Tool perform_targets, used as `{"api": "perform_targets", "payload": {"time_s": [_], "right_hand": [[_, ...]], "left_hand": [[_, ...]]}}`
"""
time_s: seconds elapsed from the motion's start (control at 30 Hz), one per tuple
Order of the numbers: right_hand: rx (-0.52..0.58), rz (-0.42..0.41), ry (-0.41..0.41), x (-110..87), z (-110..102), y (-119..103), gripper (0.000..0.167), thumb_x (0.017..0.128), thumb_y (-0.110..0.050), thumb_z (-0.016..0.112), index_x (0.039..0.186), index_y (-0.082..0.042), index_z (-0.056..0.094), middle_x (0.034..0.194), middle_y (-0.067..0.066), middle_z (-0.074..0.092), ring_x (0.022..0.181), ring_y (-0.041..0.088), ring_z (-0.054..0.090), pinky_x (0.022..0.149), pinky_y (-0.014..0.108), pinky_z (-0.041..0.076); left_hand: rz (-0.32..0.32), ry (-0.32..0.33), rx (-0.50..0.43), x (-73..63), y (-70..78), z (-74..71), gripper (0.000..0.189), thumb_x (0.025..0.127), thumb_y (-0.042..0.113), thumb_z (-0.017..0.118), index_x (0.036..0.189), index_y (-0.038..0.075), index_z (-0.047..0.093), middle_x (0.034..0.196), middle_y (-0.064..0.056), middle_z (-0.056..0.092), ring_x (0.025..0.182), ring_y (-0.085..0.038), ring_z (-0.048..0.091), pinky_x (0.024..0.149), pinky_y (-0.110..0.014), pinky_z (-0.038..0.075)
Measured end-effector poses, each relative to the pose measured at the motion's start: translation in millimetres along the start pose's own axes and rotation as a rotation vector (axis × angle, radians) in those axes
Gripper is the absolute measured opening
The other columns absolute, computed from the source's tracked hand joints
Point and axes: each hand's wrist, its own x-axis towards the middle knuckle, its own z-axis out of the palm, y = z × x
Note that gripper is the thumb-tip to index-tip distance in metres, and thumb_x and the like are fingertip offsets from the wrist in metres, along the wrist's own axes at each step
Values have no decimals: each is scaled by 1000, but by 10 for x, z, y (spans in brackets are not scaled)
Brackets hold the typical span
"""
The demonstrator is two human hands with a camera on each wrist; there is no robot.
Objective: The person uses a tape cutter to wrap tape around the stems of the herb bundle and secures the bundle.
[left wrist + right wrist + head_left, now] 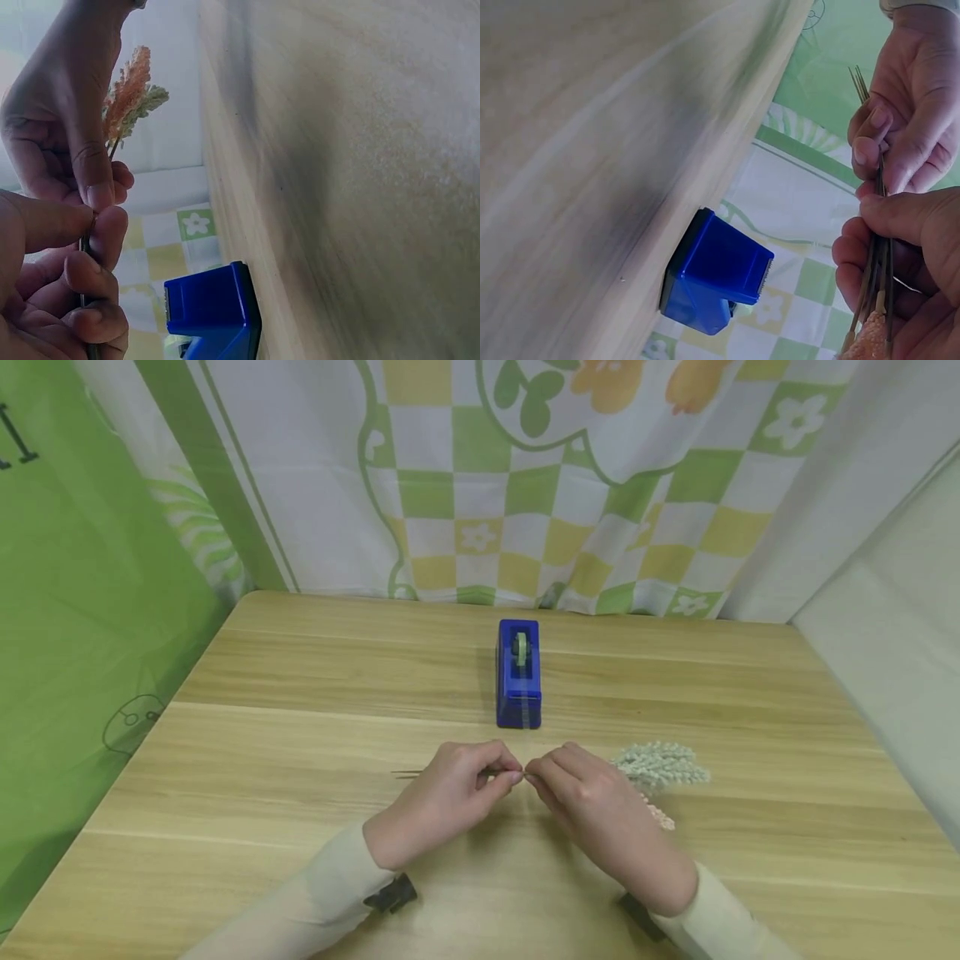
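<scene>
A bundle of artificial flower sprigs runs sideways through both hands. Its thin dark stems (870,277) jut out past the left hand at the far end. My left hand (450,785) pinches the stems between thumb and forefinger, other fingers curled. Fingertips almost meeting the left ones, my right hand (592,802) grips the bundle closer to the flower heads. Pale green heads (660,766) fan out beyond the right hand, and peach-pink heads (129,86) show beside them, partly covered by that hand in the head view.
Just beyond the hands stands a blue tape dispenser (510,710) with a roll of clear tape, its cutting edge towards me. Everything is over a light wooden table (300,652). A checked green, yellow and white curtain (480,493) hangs at its back edge.
</scene>
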Motion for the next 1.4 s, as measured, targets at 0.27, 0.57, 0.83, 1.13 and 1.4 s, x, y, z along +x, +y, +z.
{"api": "perform_targets", "payload": {"time_s": [0.27, 0.57, 0.83, 1.13, 1.4], "right_hand": [[-10, -41, 12, -19, 13, 15, 19, 81, 2, 83, 96, -6, 75, 87, 1, 75, 80, 13, 68, 72, 25, 60], [-86, -28, 56, -13, 8, -6, 13, 81, -7, 86, 85, -9, 74, 83, 0, 77, 72, 14, 69, 61, 26, 55], [-59, 28, 25, -21, -34, -15, 19, 80, -8, 87, 90, -6, 71, 82, 2, 73, 72, 13, 69, 63, 24, 59], [-53, 50, -142, -3, -177, -8, 13, 87, -10, 84, 98, -6, 76, 88, 0, 71, 76, 9, 67, 65, 18, 58], [-23, 70, -194, -2, -211, -15, 12, 90, -9, 81, 101, -8, 77, 91, -1, 70, 80, 7, 65, 67, 16, 57]], "left_hand": [[9, -21, 56, 16, 23, -7, 20, 105, 11, 61, 104, 1, 78, 89, -8, 77, 70, -5, 56, 66, -18, 51], [-21, -27, 62, 14, 46, 9, 16, 104, 11, 63, 103, 2, 77, 81, -1, 70, 69, -5, 52, 64, -19, 48], [-10, -25, 47, 9, 40, 26, 14, 103, 10, 64, 101, 2, 76, 88, -9, 76, 67, -4, 51, 63, -19, 48], [-20, -16, 57, 7, 43, 31, 12, 102, 10, 65, 101, 3, 75, 96, -9, 78, 73, -6, 59, 69, -19, 52], [-16, -7, 61, -7, 37, 42, 11, 101, 9, 67, 101, 4, 76, 97, -7, 78, 78, -8, 62, 72, -19, 54]]}}
